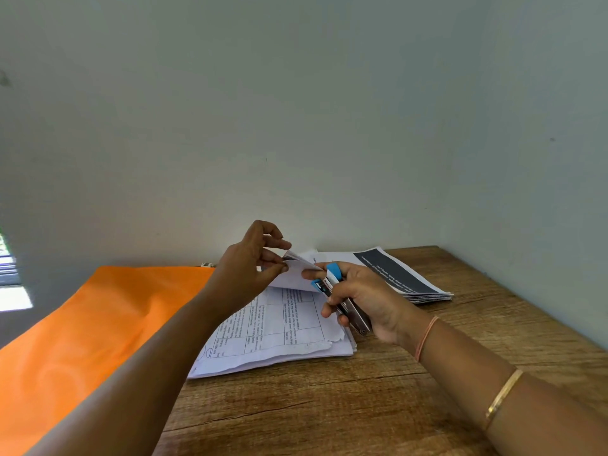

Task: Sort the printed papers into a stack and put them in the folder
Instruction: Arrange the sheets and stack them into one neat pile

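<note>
A person at a brown wooden table (362, 406) appears to be stapling a set of printed white papers (279, 327) before stacking. The left hand (250, 261) pinches the raised far corner of the top sheets; the right hand (358, 301) is closed around a blue and silver stapler (332, 294), its mouth at that corner. The stapler's long axis runs near-right to far-left. Next, the corner likely needs seating squarely before squeezing. A second paper stack (404, 278) lies far right; the orange paper folder (82, 330) lies left

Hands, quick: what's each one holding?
Left hand: pinching the lifted corner of white printed papers.
Right hand: closed around a blue and silver stapler.
</note>
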